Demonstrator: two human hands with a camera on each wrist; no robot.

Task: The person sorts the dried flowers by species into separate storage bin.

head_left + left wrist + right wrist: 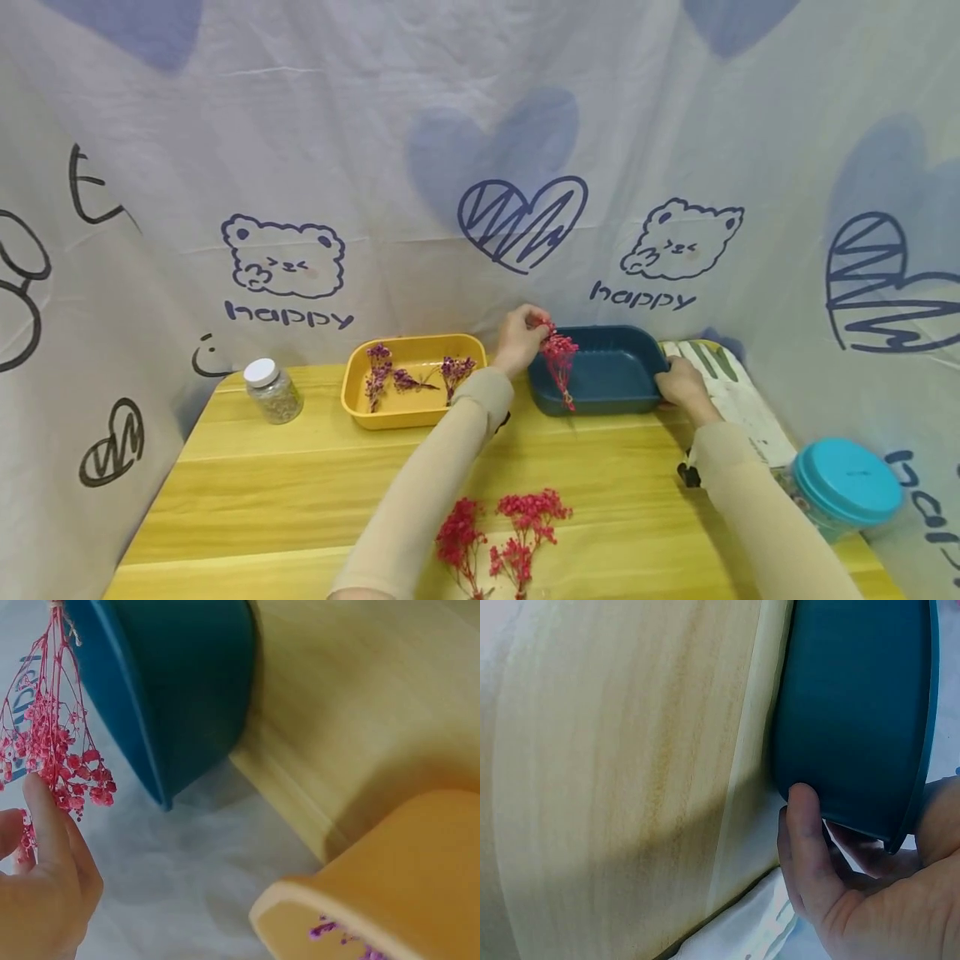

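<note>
Left grip [519, 337]: pinching pink dried-flower sprig [558, 358], hanging over dark blue plastic tray [611, 387]
Right grip [681, 385]: clasping tray's right rim
Tray: on wooden counter [300, 467], between both grips

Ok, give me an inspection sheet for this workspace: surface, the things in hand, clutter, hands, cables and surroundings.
Surface: light wooden table.
Things in hand: red dried flower sprig hanging over the dark blue plastic tray.
Clutter: yellow plastic tray holding purple dried sprigs; loose red sprigs at the near edge; white-capped clear jar; teal-lidded tub; patterned white cloth.
Hands: left hand pinches the sprig; right hand grips the blue tray's right end.
Cables: nothing seen.
Surroundings: pale fabric backdrop printed with bears and hearts.
</note>
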